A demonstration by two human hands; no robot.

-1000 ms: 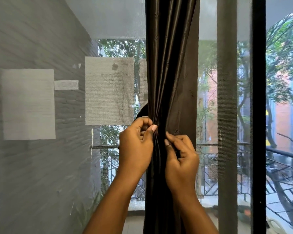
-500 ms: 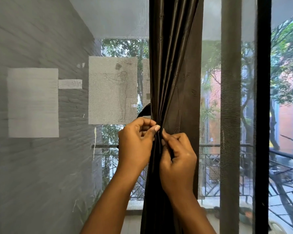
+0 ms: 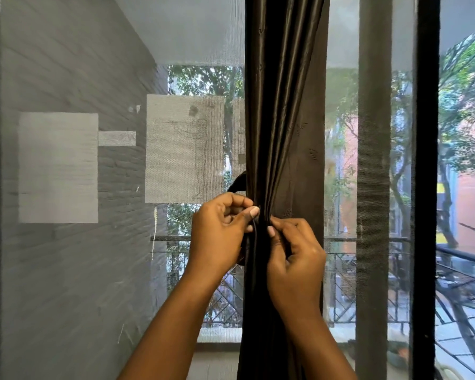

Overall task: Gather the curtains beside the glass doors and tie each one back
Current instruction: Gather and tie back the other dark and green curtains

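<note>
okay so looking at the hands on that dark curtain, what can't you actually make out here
- Tie-back strap, head view: only a dark loop shows left of the curtain; the rest is behind the folds.
- Left hand and right hand: fingertips pinch at the folds, hiding any knot or fastening.
- Curtain's top and hem: cut off by frame edges.

Bare forearms, no sleeves, short nails

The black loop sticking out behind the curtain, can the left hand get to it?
Probably yes. The black loop pokes out just above the left hand, on that hand's side of the curtain, with nothing between them. But the hand is busy pinching the curtain's folds and would have to let go.
</note>
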